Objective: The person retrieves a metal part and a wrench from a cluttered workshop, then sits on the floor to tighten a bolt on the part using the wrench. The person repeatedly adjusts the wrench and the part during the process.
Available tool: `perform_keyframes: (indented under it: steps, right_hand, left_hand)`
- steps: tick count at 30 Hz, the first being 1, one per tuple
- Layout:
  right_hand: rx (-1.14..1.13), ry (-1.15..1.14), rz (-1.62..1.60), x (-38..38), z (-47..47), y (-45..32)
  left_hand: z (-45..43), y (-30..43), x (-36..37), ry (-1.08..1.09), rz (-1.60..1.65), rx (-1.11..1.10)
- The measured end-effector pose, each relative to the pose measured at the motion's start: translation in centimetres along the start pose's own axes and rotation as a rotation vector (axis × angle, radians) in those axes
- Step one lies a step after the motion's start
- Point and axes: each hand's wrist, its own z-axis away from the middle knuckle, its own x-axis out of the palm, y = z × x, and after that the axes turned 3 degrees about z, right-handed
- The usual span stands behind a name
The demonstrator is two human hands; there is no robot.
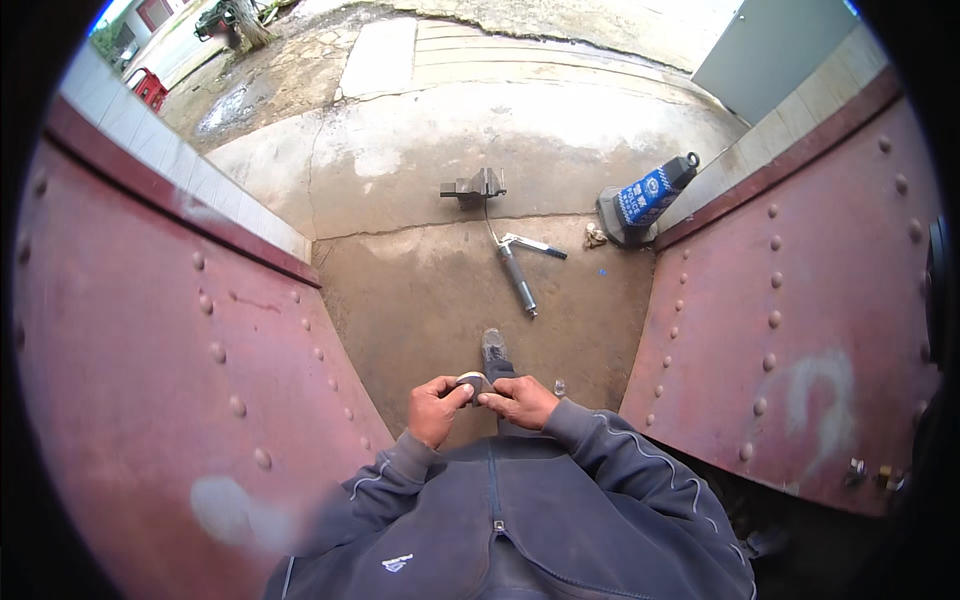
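Observation:
Between both hands, in front of my jacket, is a small round dark item (pixel 472 380) with a pale rim; it looks like a roll of tape. My left hand (pixel 435 409) grips its left side, thumb across the face. At its right edge, the thumb and fingers of my right hand (pixel 523 401) pinch it, or a strip of it. On the concrete beyond my shoe (pixel 494 345) lies a grease gun (pixel 516 277) with a lever handle (pixel 534 244). Its thin hose (pixel 490 222) runs up to a metal bench vise (pixel 474 187) on the ground.
Riveted red metal doors stand open to the left (pixel 150 315) and right (pixel 720 337). A blue and black traffic cone (pixel 646 199) is by the right doorpost, a crumpled scrap (pixel 595 236) beside it. Padlocks (pixel 855 471) hang on the right door. A grey panel (pixel 772 56) stands outside.

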Motion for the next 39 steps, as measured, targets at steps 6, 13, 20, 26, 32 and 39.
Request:
perform_keyframes:
  steps: [6, 13, 20, 26, 32, 39]
  right_hand:
    - [0.087, -0.077, -0.059, -11.3, -16.1, -5.3]
    - [0.162, 0.051, -0.029, -19.4, -36.6, -3.0]
    - [0.471, 0.548, -0.511, -26.0, -51.1, 8.1]
    - [0.503, 0.622, -0.676, -25.5, -65.2, 21.8]
    - [0.515, 0.738, -0.779, -23.3, -76.7, 36.4]
    - [0.387, 0.804, -0.936, -22.8, -84.3, 47.8]
  left_hand:
    - [-17.6, 8.7, -1.7, 0.031, -0.027, -0.064]
    - [-40.4, 10.2, -6.9, -0.139, -0.064, -0.097]
    - [-63.1, 5.7, -11.8, -0.13, -0.199, -0.05]
    - [-79.6, -1.2, -14.1, 0.066, 0.144, -0.264]
    - [-90.5, -11.2, -12.9, -0.046, 0.121, -0.26]
    - [-101.5, -16.1, -6.6, -0.194, 0.229, -0.231]
